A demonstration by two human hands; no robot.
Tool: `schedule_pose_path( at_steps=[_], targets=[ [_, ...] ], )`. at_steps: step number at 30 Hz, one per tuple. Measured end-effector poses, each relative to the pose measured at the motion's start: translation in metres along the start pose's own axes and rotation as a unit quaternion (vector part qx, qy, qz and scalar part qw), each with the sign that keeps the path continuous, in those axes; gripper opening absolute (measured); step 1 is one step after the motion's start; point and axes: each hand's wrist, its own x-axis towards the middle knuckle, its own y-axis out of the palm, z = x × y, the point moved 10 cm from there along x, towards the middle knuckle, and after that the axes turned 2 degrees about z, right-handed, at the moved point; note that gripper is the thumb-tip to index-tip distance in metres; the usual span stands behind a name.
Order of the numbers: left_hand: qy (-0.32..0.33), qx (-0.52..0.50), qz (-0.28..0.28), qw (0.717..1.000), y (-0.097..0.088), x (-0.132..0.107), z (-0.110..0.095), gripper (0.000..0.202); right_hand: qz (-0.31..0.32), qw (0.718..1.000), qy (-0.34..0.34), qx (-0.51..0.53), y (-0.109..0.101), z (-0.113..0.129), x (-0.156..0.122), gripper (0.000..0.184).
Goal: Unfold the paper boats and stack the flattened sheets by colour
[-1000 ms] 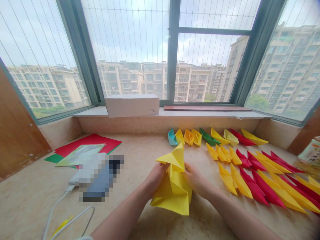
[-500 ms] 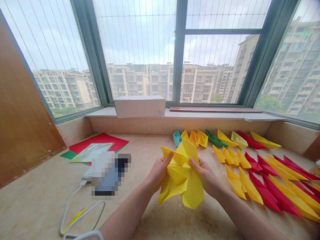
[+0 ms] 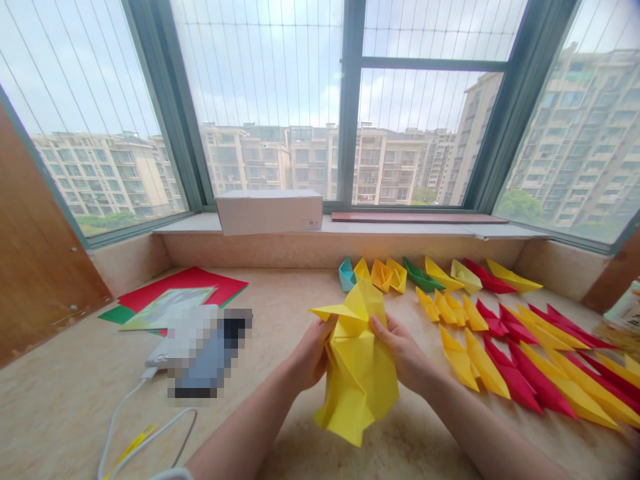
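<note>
A creased sheet of yellow paper (image 3: 357,367), partly folded with flaps standing out, is held up above the counter between both hands. My left hand (image 3: 317,350) is closed on its left edge, the fingers tucked behind a pointed flap. On the right side my right hand (image 3: 395,343) pinches the sheet, thumb on the front face and the other fingers behind, mostly hidden. Just beyond the sheet stands a row of folded paper boats, among them a light blue one (image 3: 347,275) and a green one (image 3: 423,277).
Several yellow and red folded paper shapes (image 3: 513,373) lie in rows to the right. At left are red paper (image 3: 200,280), a blurred dark device (image 3: 210,360) and a white cable (image 3: 113,413). A white box (image 3: 270,213) sits on the sill; a jar (image 3: 625,313) stands far right.
The left fingers have slipped behind the paper's left flap, and the sheet's lower part has swung down and turned. The whole view has shifted slightly, bringing a jar in at right.
</note>
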Motion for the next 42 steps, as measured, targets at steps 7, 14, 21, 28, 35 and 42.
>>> schedule_pose_path(
  at_steps=[7, 14, 21, 28, 35, 42],
  targets=[
    [-0.015, 0.004, 0.042, 0.999, 0.004, -0.004, 0.011, 0.062, 0.001, 1.000, -0.005, 0.012, 0.001, 0.002, 0.001, 0.044],
    [-0.025, 0.029, 0.093, 0.995, 0.018, -0.004, 0.003, 0.052, -0.079, 0.995, -0.048, 0.036, -0.020, 0.017, 0.002, 0.040],
    [0.071, 0.084, 0.013, 0.994, 0.003, 0.004, -0.021, 0.052, -0.086, 0.992, -0.042, 0.083, -0.031, 0.021, 0.007, 0.038],
    [0.206, 0.278, -0.101, 0.933, -0.021, 0.001, -0.043, 0.039, -0.019, 0.996, 0.015, 0.089, -0.016, 0.010, 0.000, 0.044],
    [0.148, 0.165, -0.146, 0.964, -0.049, 0.009, -0.037, 0.042, -0.011, 0.998, -0.017, 0.059, -0.012, 0.013, 0.001, 0.041],
    [0.214, 0.286, -0.316, 0.879, -0.094, -0.011, -0.089, 0.030, -0.181, 0.973, -0.144, -0.008, -0.070, 0.063, -0.002, 0.039]
  ],
)
